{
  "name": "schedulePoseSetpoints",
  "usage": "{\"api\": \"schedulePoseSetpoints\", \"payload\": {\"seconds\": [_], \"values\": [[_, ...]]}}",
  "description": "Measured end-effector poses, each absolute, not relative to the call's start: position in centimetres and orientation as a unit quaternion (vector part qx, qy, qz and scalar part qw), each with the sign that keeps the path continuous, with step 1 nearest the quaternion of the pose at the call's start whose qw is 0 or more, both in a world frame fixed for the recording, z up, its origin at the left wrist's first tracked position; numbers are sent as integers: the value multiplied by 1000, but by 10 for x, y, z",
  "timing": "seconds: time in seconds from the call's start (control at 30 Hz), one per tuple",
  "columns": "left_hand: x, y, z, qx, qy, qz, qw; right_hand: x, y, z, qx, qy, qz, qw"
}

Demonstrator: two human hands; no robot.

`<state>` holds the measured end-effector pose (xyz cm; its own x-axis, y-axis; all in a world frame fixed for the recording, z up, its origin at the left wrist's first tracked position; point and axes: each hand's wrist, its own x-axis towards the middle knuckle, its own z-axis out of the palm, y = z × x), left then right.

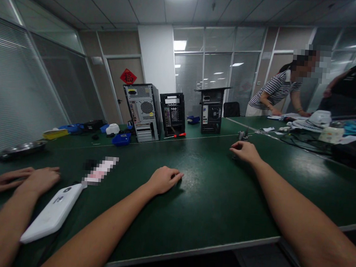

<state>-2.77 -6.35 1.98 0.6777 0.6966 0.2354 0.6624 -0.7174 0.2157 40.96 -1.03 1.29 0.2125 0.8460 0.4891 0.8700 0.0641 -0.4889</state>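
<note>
My left hand rests on the green tabletop, its fingers loosely bent with a small gap at the thumb and nothing visible in them. Farther forward on the right, my right hand has thumb and fingertips drawn together low over the table. Whatever the fingertips pinch, if anything, is too small to make out. Just behind that hand stand a few small metal parts, partly covered by it. Left of my left forearm lies a white phone-shaped device, beside another person's hands.
Computer cases stand at the back, with a red-handled screwdriver and a blue bin near them. A metal tray sits far left. Cables and a white fan lie right. A person in stripes leans over the table.
</note>
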Motion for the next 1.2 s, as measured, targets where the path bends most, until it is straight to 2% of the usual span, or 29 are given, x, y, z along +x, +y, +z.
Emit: {"api": "schedulePoseSetpoints", "payload": {"seconds": [0.17, 0.5, 1.2], "values": [[-27, -64, 20, 914, 373, 150, 61, 412, -11, 14, -675, -623, -10, 395], [-27, -64, 20, 915, 373, 146, 51, 414, -11, 13, -715, -608, -16, 345], [-26, -65, 20, 913, 374, 154, 54, 414, -10, 10, -720, -602, -7, 344]]}}
